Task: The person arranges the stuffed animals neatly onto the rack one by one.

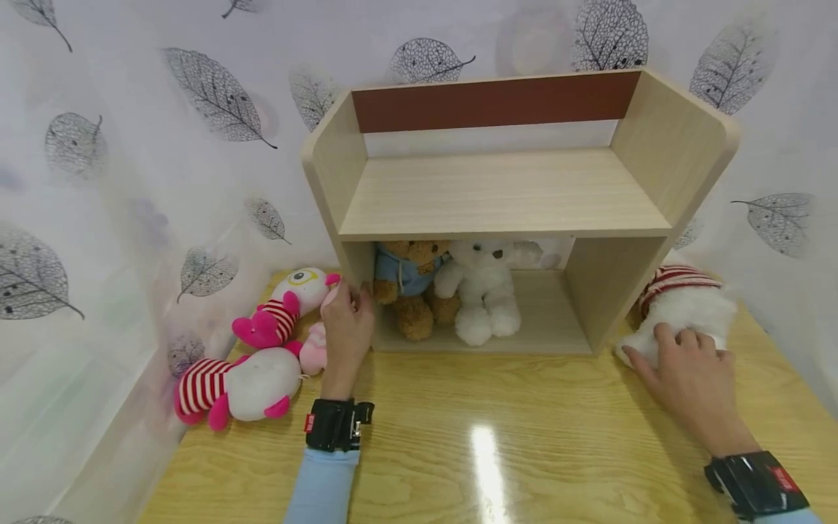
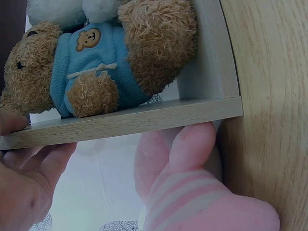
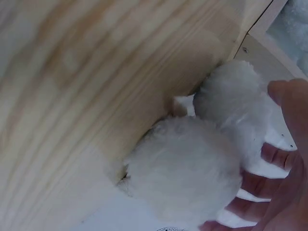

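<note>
Far left, on the table [image 1: 425,429]: two pink-and-white plush toys, the lower one [image 1: 262,384] lying on its side, the upper one [image 1: 283,316] just beyond it; a pale pink striped toy [image 2: 192,192] sits between them and the shelf unit [image 1: 504,193]. Left hand [image 1: 348,320]: narrow pinch on the unit's left side panel [image 2: 120,124], thumb on the inner face, fingers on the outer; it holds no toy. Inside the lower compartment, a brown bear [image 1: 415,316] in a blue top sits by that panel, with a white bear [image 1: 484,291] just beside it on the right; bare floor lies between the white bear and the right panel. Right hand [image 1: 697,375]: fingers bent over the white fluffy toy [image 1: 694,313], thumb spread apart from them; reads as a moderately wide grip, firmness cannot be told. This toy lies on the table outside the right panel, long axis running away from the person, red-striped hat [image 1: 677,280] at the far end. Key relation, as judged: the compartment's bare part is leftward from the toy, panel between; right hand is nearer, left well apart
</note>
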Demonstrator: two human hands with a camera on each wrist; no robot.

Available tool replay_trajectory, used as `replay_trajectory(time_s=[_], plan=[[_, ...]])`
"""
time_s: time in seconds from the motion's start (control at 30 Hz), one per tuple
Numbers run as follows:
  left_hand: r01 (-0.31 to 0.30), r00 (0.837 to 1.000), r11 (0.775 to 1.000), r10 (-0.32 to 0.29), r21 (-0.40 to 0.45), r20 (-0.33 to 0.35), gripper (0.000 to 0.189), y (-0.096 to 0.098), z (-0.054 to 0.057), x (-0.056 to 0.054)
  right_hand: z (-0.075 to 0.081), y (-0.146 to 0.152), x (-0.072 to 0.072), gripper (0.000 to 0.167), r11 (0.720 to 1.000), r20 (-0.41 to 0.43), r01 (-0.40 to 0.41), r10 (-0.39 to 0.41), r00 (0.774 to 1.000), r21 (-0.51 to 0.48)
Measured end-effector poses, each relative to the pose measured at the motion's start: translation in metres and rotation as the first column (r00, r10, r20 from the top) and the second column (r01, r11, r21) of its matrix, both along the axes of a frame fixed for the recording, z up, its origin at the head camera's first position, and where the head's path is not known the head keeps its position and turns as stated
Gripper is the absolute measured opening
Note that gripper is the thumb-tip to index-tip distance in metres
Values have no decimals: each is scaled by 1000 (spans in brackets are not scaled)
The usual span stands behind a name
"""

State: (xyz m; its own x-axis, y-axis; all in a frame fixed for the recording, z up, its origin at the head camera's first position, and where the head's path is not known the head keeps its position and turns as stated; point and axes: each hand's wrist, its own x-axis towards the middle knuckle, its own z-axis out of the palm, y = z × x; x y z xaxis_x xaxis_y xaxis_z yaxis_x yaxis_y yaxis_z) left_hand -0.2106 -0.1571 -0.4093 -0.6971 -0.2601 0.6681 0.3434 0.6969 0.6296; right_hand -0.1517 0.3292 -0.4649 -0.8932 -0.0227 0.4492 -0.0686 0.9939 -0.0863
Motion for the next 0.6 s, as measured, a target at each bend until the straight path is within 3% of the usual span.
replay_trajectory(time_s=[0.17, 0.3, 0.4, 0.6], plan=[[-2, 1000, 1000, 2, 2, 12, 18, 0, 0, -1, 0, 2, -2, 69, 987, 108, 155, -149, 983, -41], [2, 1000, 1000, -3, 8, 24, 17, 0, 0, -2, 0, 5, -2, 72, 974, 172, 217, -203, 964, -71], [5, 1000, 1000, -5, 7, 19, 17, 0, 0, -1, 1, 6, -1, 72, 971, 209, 223, -200, 957, -90], [-9, 1000, 1000, 9, 1, 15, 18, -1, -2, -2, 7, 8, -1, 71, 987, 327, 155, -132, 936, -44]])
